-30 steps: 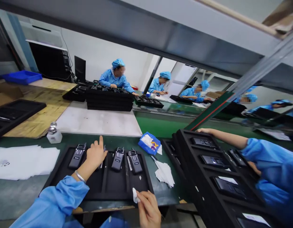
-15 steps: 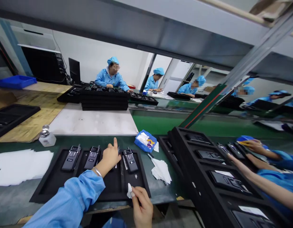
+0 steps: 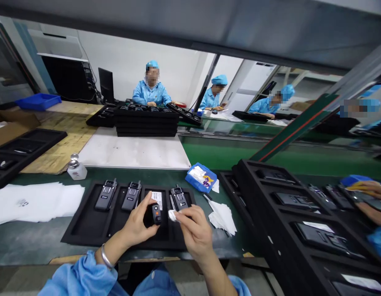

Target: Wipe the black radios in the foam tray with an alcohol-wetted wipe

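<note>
My left hand (image 3: 138,222) grips a black two-way radio (image 3: 156,213) between thumb and fingers, with its end that bears an orange button turned toward me. Just right of it, my right hand (image 3: 195,230) pinches a small piece of white cloth (image 3: 172,215), close to the radio but apart from it. Both hands are above a black foam tray (image 3: 85,230). In the tray's slots lie three more radios: a left one (image 3: 106,195), a middle one (image 3: 131,196) and a right one (image 3: 179,198) partly behind my right hand. A white label (image 3: 157,199) shows in the slot behind the held radio.
White sheets (image 3: 39,203) and a pump bottle (image 3: 76,167) are at left. A blue bin (image 3: 200,177) and white wipes (image 3: 223,218) lie right of the tray. Stacked foam trays (image 3: 270,222) rise at right, near a co-worker's hand (image 3: 371,189). Several co-workers sit beyond.
My left hand has lifted a radio from the tray's third slot and drawn it nearer. My right hand has moved up beside it with the cloth. The whole view has shifted.
</note>
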Motion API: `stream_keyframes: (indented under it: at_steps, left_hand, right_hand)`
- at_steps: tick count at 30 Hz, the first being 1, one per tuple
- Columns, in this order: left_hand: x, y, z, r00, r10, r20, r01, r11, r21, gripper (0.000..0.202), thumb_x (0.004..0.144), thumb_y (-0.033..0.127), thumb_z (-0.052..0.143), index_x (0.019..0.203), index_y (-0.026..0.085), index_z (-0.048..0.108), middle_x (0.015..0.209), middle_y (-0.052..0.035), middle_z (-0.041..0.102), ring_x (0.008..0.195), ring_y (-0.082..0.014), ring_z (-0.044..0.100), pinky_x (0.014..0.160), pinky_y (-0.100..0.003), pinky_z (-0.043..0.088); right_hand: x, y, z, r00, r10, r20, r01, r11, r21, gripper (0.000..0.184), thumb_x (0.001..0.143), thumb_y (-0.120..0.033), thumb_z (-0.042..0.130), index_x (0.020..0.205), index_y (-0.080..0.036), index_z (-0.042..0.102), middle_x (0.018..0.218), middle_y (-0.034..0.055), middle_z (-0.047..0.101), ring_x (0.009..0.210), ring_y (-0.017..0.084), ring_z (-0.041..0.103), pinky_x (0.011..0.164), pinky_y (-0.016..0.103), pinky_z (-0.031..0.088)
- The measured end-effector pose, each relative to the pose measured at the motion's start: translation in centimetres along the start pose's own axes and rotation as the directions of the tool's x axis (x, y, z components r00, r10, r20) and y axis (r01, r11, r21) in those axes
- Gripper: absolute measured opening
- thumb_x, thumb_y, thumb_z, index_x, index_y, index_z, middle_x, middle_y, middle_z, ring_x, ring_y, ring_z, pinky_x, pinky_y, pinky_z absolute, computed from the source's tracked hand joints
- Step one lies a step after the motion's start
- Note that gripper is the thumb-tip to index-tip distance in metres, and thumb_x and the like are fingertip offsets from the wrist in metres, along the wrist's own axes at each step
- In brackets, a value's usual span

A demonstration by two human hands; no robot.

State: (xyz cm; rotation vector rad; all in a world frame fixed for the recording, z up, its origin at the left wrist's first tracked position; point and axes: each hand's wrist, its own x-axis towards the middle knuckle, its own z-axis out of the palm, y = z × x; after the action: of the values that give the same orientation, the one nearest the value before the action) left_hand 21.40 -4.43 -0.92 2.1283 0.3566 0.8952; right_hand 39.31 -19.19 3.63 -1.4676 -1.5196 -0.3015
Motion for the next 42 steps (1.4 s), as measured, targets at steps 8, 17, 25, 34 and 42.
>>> stream_keyframes:
  at_steps: [8,17,25,34,42]
  left_hand:
    - [0.4,0.2,-0.5,0.999,-0.020,0.045,0.020,1.000,0.014,0.105,0.076,0.014,0.066,0.159,0.026,0.003,0.137,-0.0096,0.056,0.125,-0.0252,0.058,0.107,-0.044,0.050]
    - [0.7,0.9,-0.3,0.999,0.017,0.050,-0.020,0.998,0.064,0.104,0.077,0.013,0.065,0.160,0.025,0.003,0.134,-0.0101,0.059,0.122,-0.0245,0.061,0.105,-0.041,0.052]
    - [0.6,0.8,-0.3,0.998,0.003,0.061,-0.009,0.996,0.086,0.100,0.079,0.015,0.064,0.159,0.025,0.006,0.137,-0.0115,0.058,0.125,-0.0270,0.059,0.107,-0.044,0.051]
    - [0.9,0.9,-0.3,0.998,0.002,0.067,-0.006,0.998,0.059,0.104,0.076,0.012,0.065,0.159,0.028,0.005,0.137,-0.0100,0.057,0.124,-0.0262,0.059,0.106,-0.044,0.052]
    - [1.4,0.9,-0.3,0.999,-0.013,0.048,0.009,0.996,0.089,0.101,0.078,0.014,0.065,0.160,0.026,0.008,0.138,-0.0109,0.057,0.126,-0.0267,0.059,0.108,-0.044,0.051]
  right_hand:
    - [4.7,-0.4,3.1,0.919,-0.275,0.282,0.339,0.917,-0.208,0.033,0.094,-0.012,0.052,0.108,-0.034,0.071,0.092,-0.0030,0.072,0.094,0.020,0.054,0.117,0.064,0.002]
    - [4.4,0.6,2.0,0.965,-0.167,0.203,0.218,0.940,-0.262,0.035,0.093,-0.010,0.051,0.107,-0.034,0.072,0.092,-0.0015,0.070,0.097,0.021,0.054,0.115,0.065,0.009]
    - [4.7,2.0,2.4,0.952,-0.190,0.239,0.261,0.913,-0.313,0.034,0.094,-0.011,0.052,0.105,-0.035,0.073,0.091,-0.0016,0.071,0.096,0.021,0.053,0.115,0.068,0.003]
    - [4.1,0.3,2.5,0.906,-0.281,0.316,0.350,0.917,-0.189,0.035,0.096,-0.015,0.051,0.110,-0.039,0.072,0.094,-0.0040,0.070,0.096,0.019,0.055,0.118,0.064,0.002]
    - [4.2,1.9,2.0,0.967,-0.175,0.187,0.222,0.936,-0.273,0.036,0.095,-0.012,0.050,0.107,-0.037,0.073,0.092,-0.0013,0.069,0.097,0.020,0.053,0.117,0.066,0.004]
